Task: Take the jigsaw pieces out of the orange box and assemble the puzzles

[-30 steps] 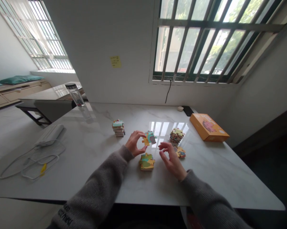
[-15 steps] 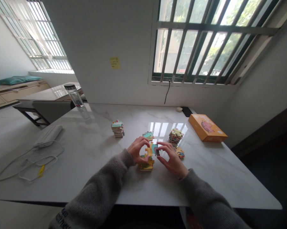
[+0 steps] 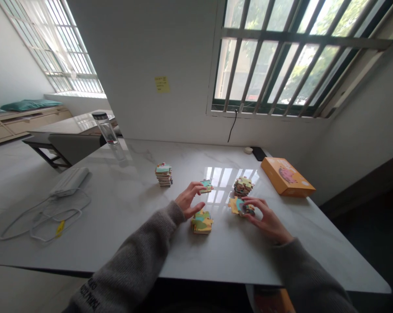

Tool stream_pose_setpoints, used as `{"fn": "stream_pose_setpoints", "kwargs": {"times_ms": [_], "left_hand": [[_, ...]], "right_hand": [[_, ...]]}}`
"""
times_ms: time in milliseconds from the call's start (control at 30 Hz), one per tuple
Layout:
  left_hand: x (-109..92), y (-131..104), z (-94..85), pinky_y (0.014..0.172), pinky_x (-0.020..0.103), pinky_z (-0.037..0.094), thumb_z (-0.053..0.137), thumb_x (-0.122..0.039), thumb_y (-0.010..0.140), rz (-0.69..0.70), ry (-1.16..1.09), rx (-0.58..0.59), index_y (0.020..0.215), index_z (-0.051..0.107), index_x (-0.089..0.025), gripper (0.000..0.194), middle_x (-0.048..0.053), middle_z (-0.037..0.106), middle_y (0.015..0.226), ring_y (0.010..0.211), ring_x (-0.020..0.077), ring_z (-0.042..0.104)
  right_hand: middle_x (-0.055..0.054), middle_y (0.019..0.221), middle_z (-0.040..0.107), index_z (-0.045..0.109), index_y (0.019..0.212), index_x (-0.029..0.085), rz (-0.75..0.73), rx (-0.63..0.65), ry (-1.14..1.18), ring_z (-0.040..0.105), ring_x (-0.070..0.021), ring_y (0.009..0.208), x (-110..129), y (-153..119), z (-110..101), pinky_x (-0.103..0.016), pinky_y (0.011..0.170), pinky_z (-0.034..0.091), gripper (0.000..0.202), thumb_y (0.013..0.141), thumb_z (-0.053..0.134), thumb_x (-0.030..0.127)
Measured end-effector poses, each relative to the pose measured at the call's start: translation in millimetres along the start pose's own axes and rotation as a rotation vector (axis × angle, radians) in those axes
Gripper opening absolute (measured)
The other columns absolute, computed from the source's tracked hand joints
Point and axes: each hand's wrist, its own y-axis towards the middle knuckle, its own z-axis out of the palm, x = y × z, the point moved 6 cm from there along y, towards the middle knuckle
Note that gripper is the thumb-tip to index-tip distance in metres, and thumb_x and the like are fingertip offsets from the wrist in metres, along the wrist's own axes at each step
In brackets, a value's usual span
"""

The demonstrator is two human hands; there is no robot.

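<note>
My right hand (image 3: 266,217) pinches a joined pair of jigsaw puzzle pieces (image 3: 236,206), yellow on the left and teal and grey on the right. It is low at the right, in front of a stack of puzzle pieces (image 3: 243,186). My left hand (image 3: 190,202) is open, thumb and fingers apart. Its fingertips are at a teal puzzle piece (image 3: 207,186); whether they touch it I cannot tell. Just below the left thumb sits a short stack of green and yellow puzzle pieces (image 3: 202,223). A taller stack of puzzle pieces (image 3: 164,174) stands farther left.
An orange box (image 3: 287,177) lies at the table's right edge, near a black phone-like object (image 3: 258,153) and a small white item (image 3: 248,150). At the left are a glass bottle (image 3: 106,129), a white device (image 3: 68,181) and its looped cable (image 3: 80,213).
My right hand has moved right with the joined puzzle pieces, away from my left hand. The left hand has let go of them and opened. The view has shifted slightly.
</note>
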Motion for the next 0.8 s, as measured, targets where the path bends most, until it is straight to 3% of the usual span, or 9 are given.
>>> {"fn": "stream_pose_setpoints", "kwargs": {"times_ms": [200,433,567,667,800], "left_hand": [[13.9,-1.3,3.3,0.078,0.034,0.053,0.054,-0.032,0.091,-0.075,-0.001,-0.031,0.127,0.051,-0.02,0.037,0.012,0.048,0.127,0.09,0.0184,0.057],[56.1,-6.2,-2.4,0.091,0.041,0.05,0.055,-0.028,0.086,-0.276,0.219,-0.076,0.116,0.057,-0.017,0.032,0.011,0.056,0.115,0.095,0.0226,0.058],[74.4,-7.3,1.8,0.099,0.047,0.044,0.061,-0.028,0.082,-0.453,0.417,0.01,0.117,0.059,-0.02,0.037,0.01,0.059,0.122,0.113,0.0289,0.054],[72.6,-2.4,8.1,0.101,0.049,0.041,0.063,-0.035,0.083,-0.48,0.499,0.083,0.126,0.056,-0.024,0.045,0.009,0.055,0.138,0.123,0.0307,0.049],[69.0,6.1,15.1,0.1,0.048,0.039,0.064,-0.041,0.084,-0.453,0.527,0.137,0.131,0.054,-0.027,0.05,0.005,0.052,0.146,0.126,0.0297,0.048]], "right_hand": [[-0.01,0.14,0.057,0.062,0.118,0.029,0.199,0.104,0.028,0.05,-0.0285,0.129,-36.7,-19.0,-20.2,-0.048,0.101,0.05,0.033,0.091,0.06,0.047],[-0.009,0.137,0.06,0.066,0.111,0.027,0.18,0.171,-0.011,0.054,-0.0288,0.126,-34.1,-16.4,-12.5,-0.051,0.11,0.041,0.028,0.091,0.057,0.046],[-0.009,0.141,0.058,0.065,0.11,0.028,0.19,0.183,-0.043,0.054,-0.0309,0.127,-33.9,-16.8,-12.3,-0.055,0.109,0.039,0.027,0.091,0.057,0.044],[-0.009,0.145,0.053,0.063,0.112,0.028,0.178,0.161,-0.022,0.05,-0.0308,0.132,-32.1,-18.0,-15.2,-0.052,0.108,0.042,0.027,0.091,0.058,0.043],[-0.01,0.138,0.057,0.06,0.113,0.026,0.162,0.009,0.045,0.053,-0.0287,0.128,-28.6,-18.6,-22.1,-0.046,0.098,0.049,0.025,0.094,0.054,0.041]]}}
